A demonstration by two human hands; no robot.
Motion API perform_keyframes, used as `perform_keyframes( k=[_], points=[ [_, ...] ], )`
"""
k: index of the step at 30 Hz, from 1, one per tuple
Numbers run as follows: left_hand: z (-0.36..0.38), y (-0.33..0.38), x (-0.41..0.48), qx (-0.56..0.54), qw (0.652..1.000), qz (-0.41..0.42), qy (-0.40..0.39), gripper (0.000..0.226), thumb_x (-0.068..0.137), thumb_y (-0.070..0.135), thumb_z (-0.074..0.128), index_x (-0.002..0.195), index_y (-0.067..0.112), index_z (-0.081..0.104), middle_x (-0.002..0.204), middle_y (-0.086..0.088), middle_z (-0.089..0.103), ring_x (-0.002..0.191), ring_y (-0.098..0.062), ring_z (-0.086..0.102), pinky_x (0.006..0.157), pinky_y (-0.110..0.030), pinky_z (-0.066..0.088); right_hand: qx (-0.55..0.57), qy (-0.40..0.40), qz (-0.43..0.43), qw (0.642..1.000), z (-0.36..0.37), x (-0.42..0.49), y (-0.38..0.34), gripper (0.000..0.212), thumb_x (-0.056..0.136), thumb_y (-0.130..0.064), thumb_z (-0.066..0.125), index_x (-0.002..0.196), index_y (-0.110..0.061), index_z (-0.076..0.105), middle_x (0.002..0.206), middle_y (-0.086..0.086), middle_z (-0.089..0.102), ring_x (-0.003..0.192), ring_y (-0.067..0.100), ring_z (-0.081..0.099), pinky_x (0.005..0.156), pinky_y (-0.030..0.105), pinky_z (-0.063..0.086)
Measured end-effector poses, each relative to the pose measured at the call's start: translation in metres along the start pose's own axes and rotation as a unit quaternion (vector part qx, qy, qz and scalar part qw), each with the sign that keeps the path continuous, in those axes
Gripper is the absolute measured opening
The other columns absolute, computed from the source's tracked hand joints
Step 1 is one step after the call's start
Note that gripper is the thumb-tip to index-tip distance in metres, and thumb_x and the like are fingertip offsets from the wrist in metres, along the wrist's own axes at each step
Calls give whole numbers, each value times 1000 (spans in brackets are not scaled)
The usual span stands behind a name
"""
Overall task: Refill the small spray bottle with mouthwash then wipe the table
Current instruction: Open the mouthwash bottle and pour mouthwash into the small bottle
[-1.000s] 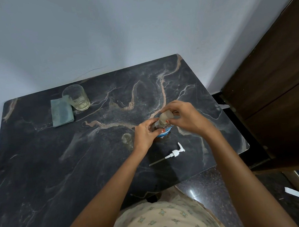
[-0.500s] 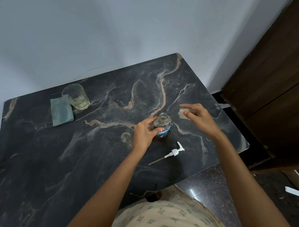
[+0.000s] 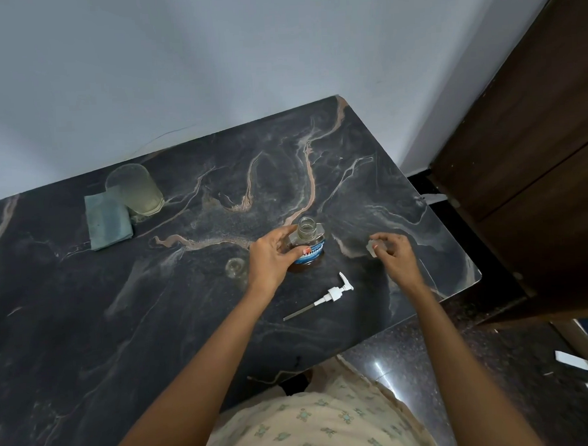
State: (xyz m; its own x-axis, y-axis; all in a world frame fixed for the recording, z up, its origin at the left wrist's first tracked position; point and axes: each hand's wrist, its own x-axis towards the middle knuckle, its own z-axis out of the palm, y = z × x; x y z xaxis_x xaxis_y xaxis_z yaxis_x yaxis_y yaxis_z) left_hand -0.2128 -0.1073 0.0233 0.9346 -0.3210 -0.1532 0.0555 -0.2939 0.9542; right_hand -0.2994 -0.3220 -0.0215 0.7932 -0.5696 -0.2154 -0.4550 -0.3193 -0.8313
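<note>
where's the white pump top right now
In the head view, the white pump top lies flat on the marble table, just nearer the person than the open mouthwash bottle and slightly to its right.

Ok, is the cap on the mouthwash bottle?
No, the bottle stands with its neck open, and the right hand holds the cap off to its right.

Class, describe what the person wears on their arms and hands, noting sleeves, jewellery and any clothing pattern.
No sleeve, watch or bracelet shows on either arm, right to the frame's edge. The left hand and right hand show no rings. The garment is cream with small green motifs.
</note>
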Motion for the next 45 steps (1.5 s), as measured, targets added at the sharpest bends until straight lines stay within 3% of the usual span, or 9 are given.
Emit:
perform_keyframes(
  k=[6, 12, 15, 21, 29, 33, 38, 42, 45],
  points=[
    [0, 2, -1, 3, 1000, -4, 4, 50, 67, 2, 75, 115, 6, 59, 113, -12, 66, 100, -14, 63, 86, -24, 50, -8, 54, -17, 998, 5, 4, 13, 17, 78, -1, 67, 94, -1, 60, 103, 16, 63, 95, 23, 58, 79, 24, 44],
    [0, 5, -4, -3, 1000, 2, 2, 50, 68, 0, 74, 115, 4, 58, 113, -12, 65, 100, -14, 62, 86, -20, 50, 27, 61, -13, 998, 15, 6, 18, 35, 78, -2, 68, 108, -6, 50, 103, 1, 54, 94, 12, 54, 84, 22, 44],
    [1, 5, -4, -4, 1000, 3, 4, 51, 67, -1, 74, 115, 3, 58, 113, -12, 65, 99, -11, 62, 83, -11, 49, 23, 55, -13, 998, 18, 6, 22, 40, 79, -2, 66, 113, -6, 47, 111, 5, 54, 99, 13, 53, 88, 25, 45],
    [0, 6, -5, -3, 1000, 0, 3, 51, 68, 0, 74, 116, 5, 58, 113, -11, 65, 103, -15, 62, 87, -20, 50, -18, 51, -32, 998, 22, 5, 28, 44, 80, -2, 65, 119, -6, 44, 120, 13, 52, 111, 24, 51, 96, 32, 44],
    [1, 7, -5, 5, 1000, 0, 8, 50, 68, 0, 74, 115, 5, 59, 110, -10, 66, 95, -7, 61, 76, -4, 46, -41, 53, -84, 994, 21, 1, 11, 58, 71, 2, 72, 122, -6, 45, 124, 13, 51, 114, 23, 48, 97, 29, 38],
    [2, 6, -4, -2, 1000, -7, 8, 49, 68, 0, 74, 115, 5, 59, 110, -10, 66, 95, -8, 61, 75, -5, 47, -21, -21, -146, 989, 29, -1, -19, 57, 65, 2, 76, 116, -2, 52, 120, 14, 56, 109, 20, 52, 95, 22, 36],
    [1, 4, -2, 10, 1000, -2, -4, 48, 68, 3, 75, 114, 9, 60, 106, -3, 66, 95, -8, 63, 80, -14, 51, 33, -165, -161, 972, 44, -4, -52, 69, 64, 4, 76, 125, -7, 45, 127, 9, 51, 114, 12, 47, 97, 19, 37],
    [0, 4, -1, 37, 999, 12, -6, 46, 68, 6, 76, 111, 11, 62, 104, -4, 69, 93, -12, 65, 85, -27, 51, 80, -195, -155, 965, 57, -4, -64, 61, 67, 4, 74, 119, -10, 46, 113, 0, 57, 101, 0, 55, 85, 6, 42],
    [-1, 5, 0, 86, 996, 19, 0, 46, 68, 12, 77, 111, 13, 62, 104, -5, 69, 94, -15, 65, 87, -34, 52, 97, -195, -134, 967, 62, -3, -65, 54, 69, 1, 74, 113, -14, 49, 105, -3, 59, 96, 1, 58, 80, 9, 47]
  ],
)
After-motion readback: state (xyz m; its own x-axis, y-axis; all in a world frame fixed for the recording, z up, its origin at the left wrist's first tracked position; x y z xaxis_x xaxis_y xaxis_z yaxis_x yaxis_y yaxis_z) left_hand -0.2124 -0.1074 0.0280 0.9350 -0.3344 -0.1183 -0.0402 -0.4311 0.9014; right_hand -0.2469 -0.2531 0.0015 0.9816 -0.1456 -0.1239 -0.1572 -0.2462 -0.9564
